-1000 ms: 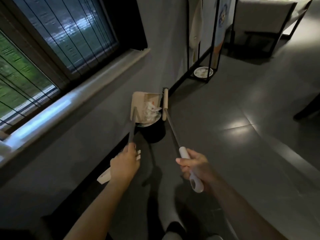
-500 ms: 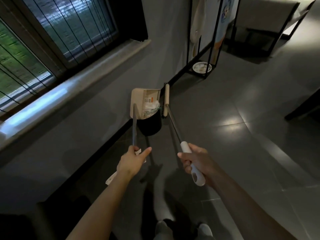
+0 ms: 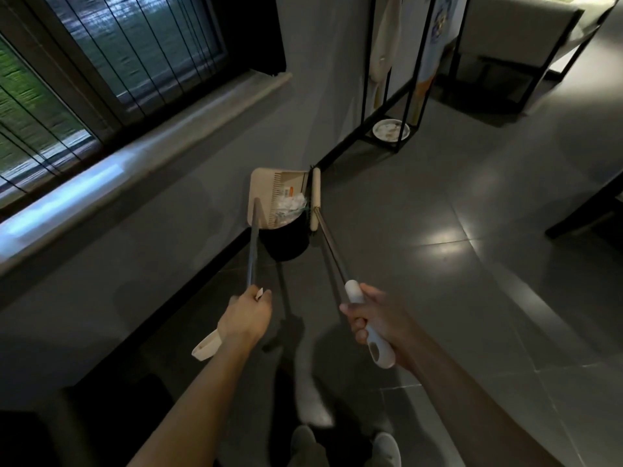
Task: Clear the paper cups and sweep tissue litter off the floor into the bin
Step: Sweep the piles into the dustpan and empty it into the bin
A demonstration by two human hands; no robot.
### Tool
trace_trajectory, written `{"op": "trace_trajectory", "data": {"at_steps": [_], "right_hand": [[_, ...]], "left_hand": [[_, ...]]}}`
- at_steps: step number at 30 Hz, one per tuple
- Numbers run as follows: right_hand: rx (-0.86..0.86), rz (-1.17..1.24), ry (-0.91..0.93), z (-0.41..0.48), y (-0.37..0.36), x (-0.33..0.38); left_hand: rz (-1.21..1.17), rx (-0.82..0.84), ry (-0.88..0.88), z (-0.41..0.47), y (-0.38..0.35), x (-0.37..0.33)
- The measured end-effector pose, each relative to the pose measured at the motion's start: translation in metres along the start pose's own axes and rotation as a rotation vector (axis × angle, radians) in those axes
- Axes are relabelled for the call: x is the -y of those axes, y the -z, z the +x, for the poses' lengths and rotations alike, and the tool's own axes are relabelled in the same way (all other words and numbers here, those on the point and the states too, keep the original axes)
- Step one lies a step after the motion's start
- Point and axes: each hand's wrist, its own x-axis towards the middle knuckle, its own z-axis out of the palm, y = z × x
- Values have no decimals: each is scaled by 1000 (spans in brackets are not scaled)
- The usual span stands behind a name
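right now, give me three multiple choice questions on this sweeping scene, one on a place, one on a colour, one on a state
1. Where is the dustpan? A) tipped over the bin B) lying flat far away C) hung up high
2. What colour is the bin? A) white B) black C) green
3. What is the right hand doing? A) hanging open B) gripping the broom handle C) clenched, empty

1 A: its tray tilts over the bin's rim. 2 B: its wall is black. 3 B: fingers curl round the white grip.
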Motion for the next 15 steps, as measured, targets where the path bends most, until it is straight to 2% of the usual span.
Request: {"op": "trace_trajectory", "data": {"at_steps": [4, 8, 15], "right_hand": [[12, 6, -11, 0, 0, 2], [13, 0, -22, 2, 3, 4], [3, -30, -18, 1, 1, 7]], "left_hand": [[88, -114, -16, -3, 4, 0], [136, -142, -4, -1, 2, 0], [143, -277, -7, -1, 2, 2]]}}
